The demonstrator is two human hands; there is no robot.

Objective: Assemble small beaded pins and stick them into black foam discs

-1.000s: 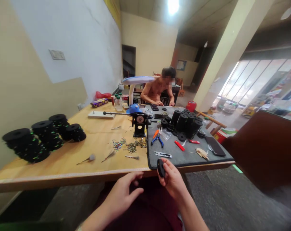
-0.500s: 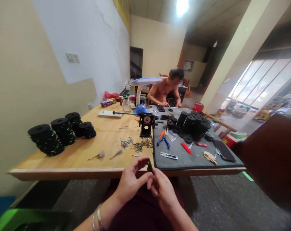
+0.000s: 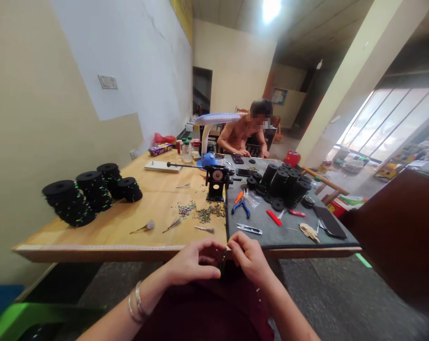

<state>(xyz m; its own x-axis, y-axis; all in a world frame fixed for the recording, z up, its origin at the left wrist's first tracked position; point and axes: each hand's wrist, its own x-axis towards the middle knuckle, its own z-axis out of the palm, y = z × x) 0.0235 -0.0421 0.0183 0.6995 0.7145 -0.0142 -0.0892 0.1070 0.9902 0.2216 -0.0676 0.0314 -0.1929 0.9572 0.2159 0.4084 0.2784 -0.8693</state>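
Note:
My left hand point(image 3: 195, 262) and my right hand point(image 3: 246, 255) meet just below the front edge of the wooden table point(image 3: 93, 253). Between them sits a small black spool point(image 3: 222, 263), mostly hidden by my fingers. The left fingers curl around it. My right fingertips are pinched close together just above it, and I cannot tell whether they touch it. Nearest to my hands lies a grey work mat point(image 3: 257, 235) holding thread snips point(image 3: 249, 229), blue-handled pliers point(image 3: 241, 208) and a red-handled tool point(image 3: 273, 217).
Stacks of black spools point(image 3: 281, 187) stand on the mat. Wound black reels point(image 3: 72, 203) sit at the table's left, with scattered small metal parts point(image 3: 205, 214) in the middle. A small winding device point(image 3: 217, 182) stands behind them. A seated co-worker point(image 3: 237, 135) works at the far end.
The black spool has gone from flat in my right hand to between both hands, and my left hand has closed in on it. The view has swung slightly.

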